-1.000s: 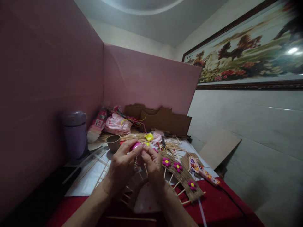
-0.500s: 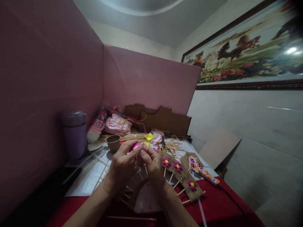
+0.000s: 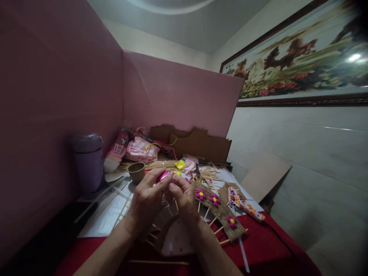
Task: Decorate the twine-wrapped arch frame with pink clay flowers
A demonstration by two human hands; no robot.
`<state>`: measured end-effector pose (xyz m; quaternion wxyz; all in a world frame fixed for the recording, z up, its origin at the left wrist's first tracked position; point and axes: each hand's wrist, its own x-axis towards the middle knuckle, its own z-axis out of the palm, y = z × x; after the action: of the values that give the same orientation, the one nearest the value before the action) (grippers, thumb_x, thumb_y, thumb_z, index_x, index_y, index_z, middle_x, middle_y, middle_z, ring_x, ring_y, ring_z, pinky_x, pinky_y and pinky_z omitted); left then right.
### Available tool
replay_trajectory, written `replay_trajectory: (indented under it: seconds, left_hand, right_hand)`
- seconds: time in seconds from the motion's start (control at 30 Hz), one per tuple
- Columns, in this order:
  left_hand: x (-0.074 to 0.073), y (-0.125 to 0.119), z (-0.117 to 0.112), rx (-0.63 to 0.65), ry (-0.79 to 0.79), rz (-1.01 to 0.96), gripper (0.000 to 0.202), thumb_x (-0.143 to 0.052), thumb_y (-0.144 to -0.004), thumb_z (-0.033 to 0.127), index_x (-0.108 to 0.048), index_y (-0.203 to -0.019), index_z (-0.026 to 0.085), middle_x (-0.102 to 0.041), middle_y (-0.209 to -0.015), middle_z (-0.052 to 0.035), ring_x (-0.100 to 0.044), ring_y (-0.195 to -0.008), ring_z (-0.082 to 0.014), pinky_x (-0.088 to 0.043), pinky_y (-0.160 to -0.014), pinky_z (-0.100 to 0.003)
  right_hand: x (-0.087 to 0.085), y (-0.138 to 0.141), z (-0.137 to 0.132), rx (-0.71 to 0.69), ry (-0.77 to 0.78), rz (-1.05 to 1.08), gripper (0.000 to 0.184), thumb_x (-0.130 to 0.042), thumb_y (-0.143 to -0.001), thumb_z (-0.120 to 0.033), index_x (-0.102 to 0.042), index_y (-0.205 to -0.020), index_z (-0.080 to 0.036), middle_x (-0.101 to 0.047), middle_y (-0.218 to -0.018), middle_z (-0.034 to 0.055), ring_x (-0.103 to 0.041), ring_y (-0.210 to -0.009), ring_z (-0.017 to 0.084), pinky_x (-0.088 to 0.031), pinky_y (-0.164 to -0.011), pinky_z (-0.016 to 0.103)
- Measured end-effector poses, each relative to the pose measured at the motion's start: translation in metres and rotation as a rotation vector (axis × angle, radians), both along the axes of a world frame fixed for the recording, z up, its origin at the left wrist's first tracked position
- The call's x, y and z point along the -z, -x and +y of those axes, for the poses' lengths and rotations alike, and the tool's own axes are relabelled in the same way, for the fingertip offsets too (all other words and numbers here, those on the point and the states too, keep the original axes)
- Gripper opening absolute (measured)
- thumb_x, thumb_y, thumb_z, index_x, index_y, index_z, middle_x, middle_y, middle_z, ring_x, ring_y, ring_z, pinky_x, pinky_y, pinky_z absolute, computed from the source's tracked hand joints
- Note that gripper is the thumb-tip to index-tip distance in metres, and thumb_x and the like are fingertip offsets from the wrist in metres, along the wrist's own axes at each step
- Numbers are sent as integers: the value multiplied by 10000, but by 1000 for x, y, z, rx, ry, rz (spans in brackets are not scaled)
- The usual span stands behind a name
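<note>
Behind pink piece (image 3: pixel 164 176): cup (image 3: pixel 136 171), scissors (image 3: pixel 199 175); flowered strip (image 3: pixel 219 211) beside right hand (image 3: pixel 184 197).

Both bare forearms rise from the near edge of the table (image 3: pixel 270 249) and converge above its middle. The left hand (image 3: pixel 148 201) and right hand (image 3: pixel 184 197) meet fingertip to fingertip, backs toward the camera, fingers curled into pinches, wrists slightly bent.
</note>
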<state>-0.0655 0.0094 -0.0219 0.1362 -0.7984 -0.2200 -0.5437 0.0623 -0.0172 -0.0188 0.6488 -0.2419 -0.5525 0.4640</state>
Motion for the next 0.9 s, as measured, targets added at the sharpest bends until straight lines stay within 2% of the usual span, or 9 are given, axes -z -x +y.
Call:
replay_trajectory:
  seconds: [0.2,0.4,0.6,0.77,0.9]
  left_hand:
    - [2,-1,2,17,16,-7,413,-504,-832,45,-561,-1214,190,-544,-1193,-129,-510,-1121,-219,-472,-931,-394]
    - [3,-1,1,-7,24,-11,420,-486,-846,65,-552,-1228,225,-545,-1197,-121,-510,-1124,-224,-474,-928,-415]
    - [3,-1,1,-1,30,-19,441,-481,-845,65,-543,-1246,237,-547,-1199,-120,-512,-1123,-222,-475,-927,-416]
    - [3,0,2,0,29,-10,406,-488,-851,95,-565,-1225,233,-553,-1194,-121,-518,-1118,-226,-478,-919,-415]
    - [3,0,3,-12,22,-14,383,-503,-852,115,-570,-1214,222,-551,-1190,-128,-514,-1114,-232,-475,-916,-420]
  right_hand:
    - [-3,0,-3,28,-32,-30,208,-574,-788,-347,-568,-706,-156,-491,-554,-35,-402,-486,79,-333,-487,214]
    - [-5,-1,-5,44,-25,-58,241,-582,-804,-372,-572,-703,-153,-502,-572,-28,-407,-490,80,-342,-486,216]
    - [-4,0,-4,14,-8,-25,237,-571,-812,-385,-589,-733,-162,-511,-567,-29,-419,-475,83,-340,-469,212]
    - [-5,-1,-4,30,-28,-34,224,-594,-782,-347,-576,-659,-161,-523,-560,-21,-439,-505,92,-370,-506,216]
    - [-3,-2,-2,-20,-8,-10,192,-584,-796,-342,-600,-737,-161,-528,-591,-22,-432,-498,86,-355,-491,212]
